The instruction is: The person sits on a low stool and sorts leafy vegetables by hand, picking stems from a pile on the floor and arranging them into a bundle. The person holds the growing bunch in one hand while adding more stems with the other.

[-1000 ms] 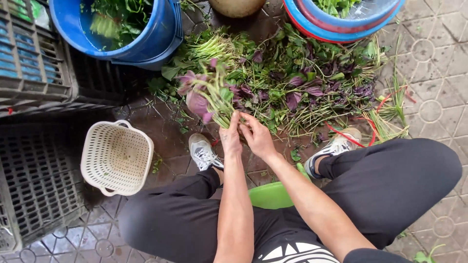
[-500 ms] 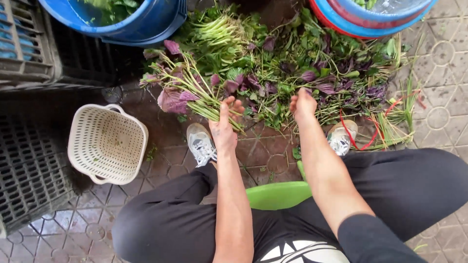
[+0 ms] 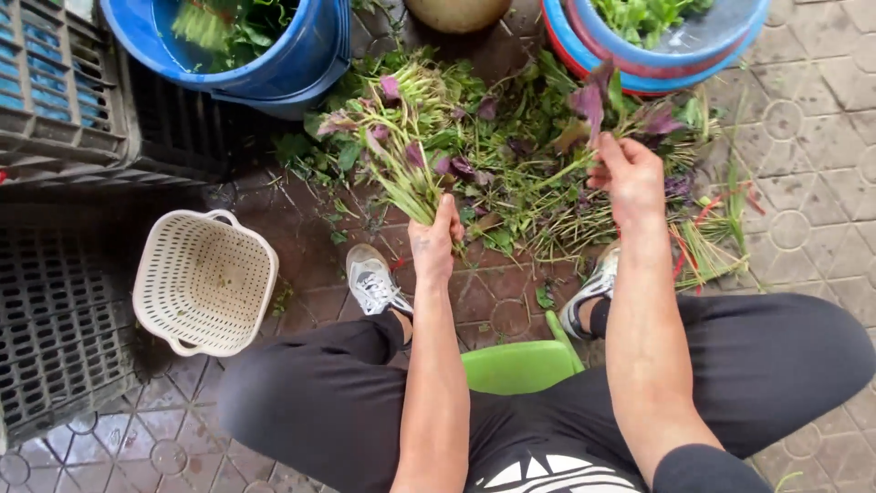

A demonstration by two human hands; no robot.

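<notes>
Left hand (image 3: 434, 239): clenched around the stem ends of a bunch of green-stalked, purple-leaved herbs (image 3: 388, 146), leaves fanning up and away from the person, held above the paved floor (image 3: 803, 137).

Right hand (image 3: 630, 173): grasping a separate sprig of purple and green leaves (image 3: 602, 105), lifted over the heap and well apart from the left-hand bunch.

Loose heap of green and purple leafy stems (image 3: 529, 173): spread on the floor between and beyond both hands.

Cream perforated plastic basket (image 3: 203, 281): on the floor to the left, beside the person's left knee.

Blue plastic bucket (image 3: 274, 64): upper left, holding greens.

Stacked blue and red basins (image 3: 657, 55): upper right, holding greens.

Dark plastic crates (image 3: 64, 137): far left.

Green plastic stool (image 3: 516, 365): beneath the person.
</notes>
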